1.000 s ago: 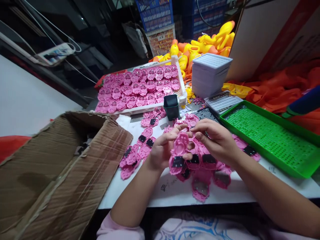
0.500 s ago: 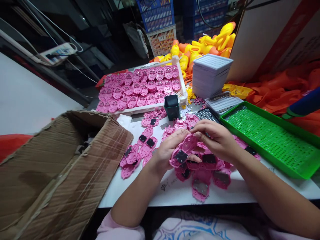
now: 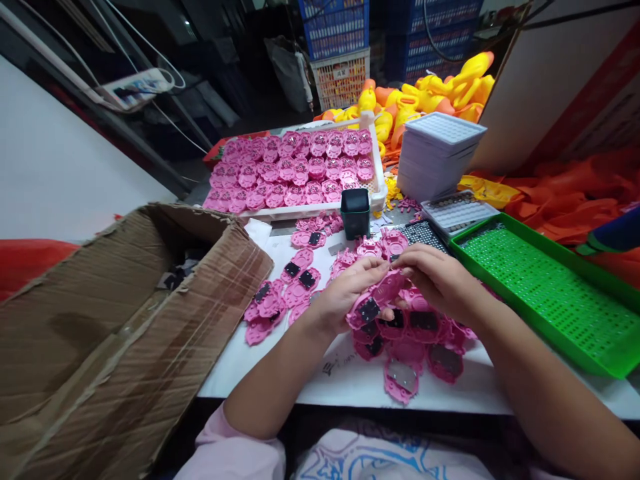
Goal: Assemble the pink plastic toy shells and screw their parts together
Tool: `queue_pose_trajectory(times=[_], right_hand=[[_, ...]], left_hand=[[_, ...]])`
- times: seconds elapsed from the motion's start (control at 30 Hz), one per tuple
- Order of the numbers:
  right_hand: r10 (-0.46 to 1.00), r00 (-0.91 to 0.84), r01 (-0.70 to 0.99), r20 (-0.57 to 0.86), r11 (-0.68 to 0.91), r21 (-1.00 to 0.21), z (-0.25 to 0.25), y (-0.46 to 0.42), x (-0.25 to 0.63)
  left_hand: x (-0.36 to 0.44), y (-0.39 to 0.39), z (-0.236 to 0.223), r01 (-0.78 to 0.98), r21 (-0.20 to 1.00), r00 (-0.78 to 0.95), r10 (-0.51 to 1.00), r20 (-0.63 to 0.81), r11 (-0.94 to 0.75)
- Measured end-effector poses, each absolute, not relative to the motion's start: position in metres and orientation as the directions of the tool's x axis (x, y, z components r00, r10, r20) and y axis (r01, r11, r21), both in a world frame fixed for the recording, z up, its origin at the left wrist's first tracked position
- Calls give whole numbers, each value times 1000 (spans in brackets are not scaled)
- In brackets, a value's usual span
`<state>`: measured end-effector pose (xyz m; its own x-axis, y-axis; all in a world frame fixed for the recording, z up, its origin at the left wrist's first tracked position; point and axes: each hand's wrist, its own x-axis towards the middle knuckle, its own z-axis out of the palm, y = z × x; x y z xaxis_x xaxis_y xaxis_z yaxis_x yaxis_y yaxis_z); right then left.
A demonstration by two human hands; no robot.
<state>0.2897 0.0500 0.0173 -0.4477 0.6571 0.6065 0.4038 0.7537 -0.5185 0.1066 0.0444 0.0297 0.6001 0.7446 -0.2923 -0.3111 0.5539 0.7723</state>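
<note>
- Landmark: black cup (image 3: 355,223).
- Pink case (image 3: 379,299) – opened out, black panel (image 3: 369,310) in its lower half – is held on the near side of the cup, above the pile.
- Case is gripped by left hand (image 3: 350,290), fingers partly curled around it.
- Right hand (image 3: 437,277): fingers bent, tips brought together at the case's upper edge; whether a small part is pinched cannot be told.
- More pink cases (image 3: 401,377) are piled on the cup's near side, some fitted with black or grey panels.
- White crate (image 3: 381,193), filled with pink pieces (image 3: 300,170), is set behind and left of the cup.
- White tray stack (image 3: 435,167): behind, right.
- Green tray (image 3: 595,360): right, nearer.
- Cardboard box (image 3: 210,333): left, nearer.
</note>
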Motion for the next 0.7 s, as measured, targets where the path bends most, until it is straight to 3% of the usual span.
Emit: queue_pose_trajectory(times=[0.13,0.3,0.53,0.7], right_hand=[[650,-465,444,601,758,-477,14,49,288],[645,-467,393,605,765,-511,13,50,287],[684,-448,293,575,720,-629,15,48,289],[741,-422,105,522,613,-783,13,43,290]], left_hand=[[106,44,24,-325,796,563,780,-271,511],[104,42,24,-314,803,584,770,-257,506],[104,45,28,-321,755,681,693,-237,572],[108,39,30,-336,759,685,698,-210,558]])
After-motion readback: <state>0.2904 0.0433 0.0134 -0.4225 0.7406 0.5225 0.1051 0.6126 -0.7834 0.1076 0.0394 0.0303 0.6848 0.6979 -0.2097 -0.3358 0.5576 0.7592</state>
